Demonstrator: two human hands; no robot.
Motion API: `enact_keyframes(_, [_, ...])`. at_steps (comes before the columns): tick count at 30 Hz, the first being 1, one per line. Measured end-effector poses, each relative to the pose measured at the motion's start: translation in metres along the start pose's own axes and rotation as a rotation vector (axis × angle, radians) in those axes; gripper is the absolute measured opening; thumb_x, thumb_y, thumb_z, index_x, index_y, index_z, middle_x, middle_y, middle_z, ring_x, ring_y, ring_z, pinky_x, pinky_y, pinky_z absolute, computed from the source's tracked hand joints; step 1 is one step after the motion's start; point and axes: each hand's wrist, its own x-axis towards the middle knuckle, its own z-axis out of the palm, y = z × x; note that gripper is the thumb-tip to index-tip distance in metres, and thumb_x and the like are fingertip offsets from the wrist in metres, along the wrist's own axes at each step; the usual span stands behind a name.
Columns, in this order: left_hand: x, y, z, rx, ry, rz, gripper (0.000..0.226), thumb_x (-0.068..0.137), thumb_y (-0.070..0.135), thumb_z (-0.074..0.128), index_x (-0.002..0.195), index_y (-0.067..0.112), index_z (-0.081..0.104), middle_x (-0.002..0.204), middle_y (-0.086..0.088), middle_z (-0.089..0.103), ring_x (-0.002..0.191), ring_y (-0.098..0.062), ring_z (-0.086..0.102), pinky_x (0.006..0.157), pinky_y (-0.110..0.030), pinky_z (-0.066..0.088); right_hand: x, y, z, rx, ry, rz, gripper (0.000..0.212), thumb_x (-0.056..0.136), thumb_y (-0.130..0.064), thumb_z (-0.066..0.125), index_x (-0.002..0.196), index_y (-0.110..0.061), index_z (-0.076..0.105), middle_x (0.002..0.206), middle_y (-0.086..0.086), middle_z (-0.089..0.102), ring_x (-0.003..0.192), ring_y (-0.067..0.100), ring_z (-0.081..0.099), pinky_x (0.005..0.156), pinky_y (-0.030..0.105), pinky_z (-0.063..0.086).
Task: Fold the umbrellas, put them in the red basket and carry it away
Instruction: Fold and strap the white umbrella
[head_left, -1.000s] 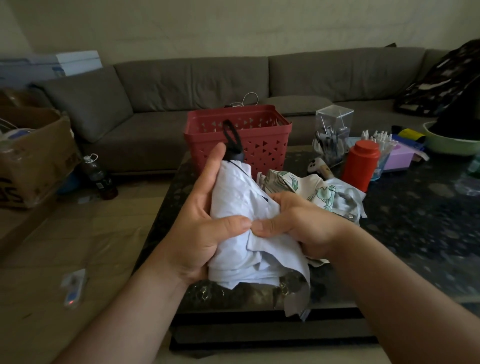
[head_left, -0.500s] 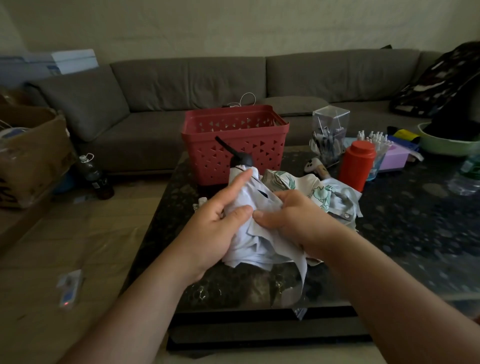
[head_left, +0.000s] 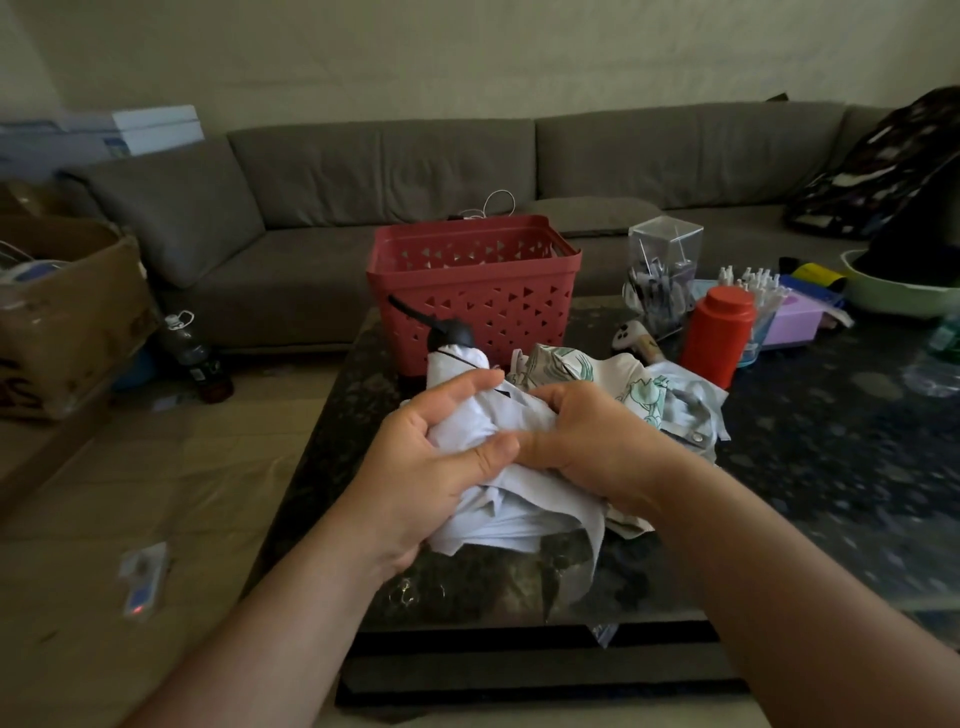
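- Here, the dark speckled stone coffee table (head_left: 831, 441) carries everything.
- The red perforated plastic basket (head_left: 475, 291) stands upright at its far edge, just beyond my hands.
- The white fabric folding umbrella (head_left: 467, 415) lies between my palms above the table, long axis running away from me, its black handle (head_left: 449, 332) pointing toward the basket.
- The leaf-printed folded umbrella (head_left: 623, 384) lies just right of it on the table.
- My left hand (head_left: 415, 478) curls around the white cloth, thumb pressed on top.
- My right hand (head_left: 587, 447) pinches the cloth beside that thumb.
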Motion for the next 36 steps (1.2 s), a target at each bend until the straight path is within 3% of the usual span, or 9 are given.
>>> enact_keyframes(4, [-0.001, 0.001, 0.001, -0.149, -0.027, -0.02, 0.052, 0.079, 0.013, 0.087, 0.122, 0.04, 0.076, 0.128, -0.016, 0.073, 0.116, -0.035, 0.073, 0.104, -0.053, 0.056, 0.0, 0.0, 0.004, -0.001, 0.054, -0.028, 0.038, 0.079, -0.036, 0.093, 0.098, -0.008, 0.075, 0.091, 0.018, 0.079, 0.089, 0.042, 0.077, 0.081, 0.065, 0.061])
enact_keyframes(10, [-0.002, 0.0, 0.002, -0.226, -0.055, -0.092, 0.066, 0.078, 0.008, 0.076, 0.136, 0.04, 0.069, 0.132, -0.013, 0.073, 0.118, -0.033, 0.073, 0.106, -0.052, 0.054, -0.004, 0.0, 0.005, -0.093, 0.098, -0.057, 0.034, 0.081, -0.036, 0.091, 0.098, -0.012, 0.074, 0.088, 0.012, 0.079, 0.085, 0.034, 0.077, 0.077, 0.057, 0.063])
enact_keyframes(17, [0.0, 0.008, -0.004, -0.346, -0.093, -0.111, 0.034, 0.079, 0.021, 0.072, 0.107, 0.037, 0.082, 0.121, -0.014, 0.077, 0.105, -0.031, 0.077, 0.083, -0.044, 0.066, -0.007, -0.01, -0.006, -0.098, 0.037, -0.11, 0.023, 0.083, -0.028, 0.09, 0.096, -0.017, 0.075, 0.088, 0.006, 0.08, 0.075, 0.013, 0.075, 0.067, 0.028, 0.061])
enact_keyframes(22, [0.002, 0.005, -0.002, -0.246, -0.012, -0.053, 0.029, 0.077, 0.019, 0.075, 0.099, 0.036, 0.084, 0.117, -0.014, 0.078, 0.103, -0.03, 0.078, 0.083, -0.044, 0.064, -0.006, -0.009, -0.003, -0.122, 0.075, -0.095, 0.031, 0.083, -0.035, 0.089, 0.11, -0.026, 0.076, 0.098, 0.0, 0.081, 0.089, 0.016, 0.078, 0.083, 0.039, 0.065])
enact_keyframes(26, [0.005, 0.004, -0.006, -0.148, 0.096, 0.031, 0.034, 0.073, 0.023, 0.079, 0.103, 0.039, 0.083, 0.12, -0.006, 0.078, 0.116, -0.028, 0.073, 0.098, -0.048, 0.059, -0.003, -0.003, -0.008, -0.264, 0.33, -0.118, 0.06, 0.085, -0.055, 0.079, 0.14, -0.04, 0.059, 0.132, -0.01, 0.062, 0.117, 0.007, 0.061, 0.096, 0.033, 0.055])
enact_keyframes(29, [0.008, 0.005, -0.012, -0.114, 0.18, 0.075, 0.037, 0.073, 0.028, 0.08, 0.108, 0.041, 0.082, 0.12, -0.002, 0.078, 0.117, -0.025, 0.073, 0.104, -0.051, 0.057, -0.007, -0.008, -0.008, -0.306, 0.577, -0.243, 0.025, 0.091, -0.055, 0.07, 0.111, -0.04, 0.07, 0.118, -0.014, 0.06, 0.106, 0.0, 0.059, 0.091, 0.03, 0.05])
enact_keyframes(30, [0.008, 0.005, -0.012, -0.109, 0.203, 0.086, 0.037, 0.074, 0.029, 0.08, 0.109, 0.041, 0.082, 0.121, -0.002, 0.078, 0.117, -0.025, 0.073, 0.104, -0.052, 0.057, -0.01, -0.011, -0.006, -0.289, 0.576, -0.272, 0.016, 0.094, -0.052, 0.069, 0.099, -0.037, 0.071, 0.106, -0.013, 0.063, 0.094, 0.0, 0.061, 0.083, 0.028, 0.052])
enact_keyframes(32, [0.009, 0.006, -0.013, -0.123, 0.238, 0.101, 0.035, 0.076, 0.03, 0.079, 0.109, 0.042, 0.081, 0.122, -0.003, 0.077, 0.115, -0.026, 0.074, 0.099, -0.05, 0.06, -0.014, -0.012, 0.001, -0.222, 0.437, -0.29, 0.021, 0.097, -0.048, 0.068, 0.089, -0.03, 0.074, 0.087, -0.007, 0.069, 0.075, 0.005, 0.064, 0.068, 0.033, 0.055])
enact_keyframes(36, [0.009, 0.006, -0.012, -0.176, 0.283, 0.125, 0.031, 0.078, 0.028, 0.077, 0.103, 0.045, 0.082, 0.117, 0.003, 0.079, 0.104, -0.02, 0.077, 0.083, -0.04, 0.065, -0.012, -0.005, 0.018, -0.138, 0.099, -0.146, 0.029, 0.096, -0.055, 0.068, 0.102, -0.028, 0.076, 0.091, 0.0, 0.073, 0.075, 0.008, 0.064, 0.076, 0.042, 0.058])
